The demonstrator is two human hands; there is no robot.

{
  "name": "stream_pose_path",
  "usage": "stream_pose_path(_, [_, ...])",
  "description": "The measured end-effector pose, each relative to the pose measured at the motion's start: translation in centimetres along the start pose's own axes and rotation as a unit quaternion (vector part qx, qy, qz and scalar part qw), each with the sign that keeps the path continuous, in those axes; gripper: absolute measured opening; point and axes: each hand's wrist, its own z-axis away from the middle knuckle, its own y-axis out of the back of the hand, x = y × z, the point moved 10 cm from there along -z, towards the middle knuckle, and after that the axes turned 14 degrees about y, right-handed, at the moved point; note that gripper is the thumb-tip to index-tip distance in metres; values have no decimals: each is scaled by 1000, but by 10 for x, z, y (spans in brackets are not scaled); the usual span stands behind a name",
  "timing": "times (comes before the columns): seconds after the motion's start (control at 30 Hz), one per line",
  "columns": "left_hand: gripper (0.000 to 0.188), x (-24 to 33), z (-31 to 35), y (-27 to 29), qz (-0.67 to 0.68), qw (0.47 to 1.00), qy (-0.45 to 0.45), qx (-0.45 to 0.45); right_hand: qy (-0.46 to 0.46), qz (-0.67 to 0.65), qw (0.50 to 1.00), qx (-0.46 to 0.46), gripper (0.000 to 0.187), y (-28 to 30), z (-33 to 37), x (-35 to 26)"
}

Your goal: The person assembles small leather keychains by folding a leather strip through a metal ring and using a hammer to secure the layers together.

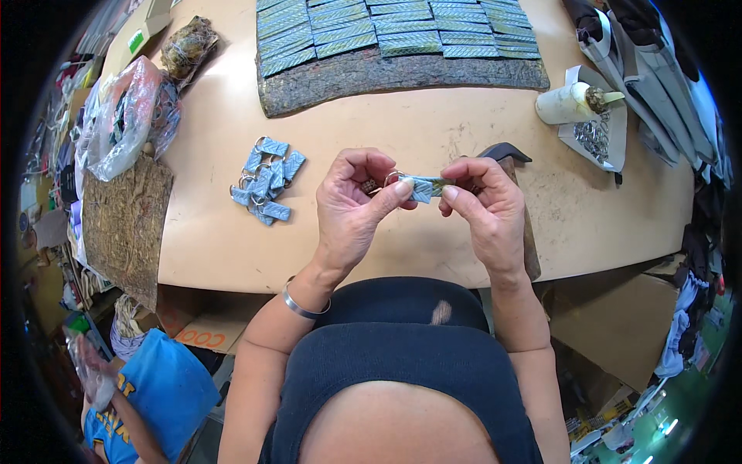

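Note:
Between my two hands, a short blue patterned strip (423, 188) with a metal ring (395, 178) at its left end is held just above the table. My left hand (357, 203) pinches the ring end between thumb and fingers. The other end is pinched by my right hand (488, 207), whose fingertips partly cover it. To the left lies a small pile of blue key fobs (267, 182) with rings. Beyond my hands, rows of similar blue strips (407, 28) rest on a dark, stained board (402, 80).
A black-headed hammer (507, 151) lies partly under my right hand. At right are a white glue bottle (563, 104) and a box of metal rings (593, 138). Plastic bags (124, 124) and another board (127, 220) are at left. Someone in blue (166, 387) sits lower left.

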Motion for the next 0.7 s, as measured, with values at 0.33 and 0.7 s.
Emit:
stream_pose_path(0.33, [23, 1, 0, -1, 15, 1000, -7, -8, -15, -41, 999, 11, 16, 1, -2, 6])
stream_pose_path(0.7, [27, 7, 2, -5, 14, 999, -34, -15, 8, -43, 999, 9, 15, 3, -4, 4])
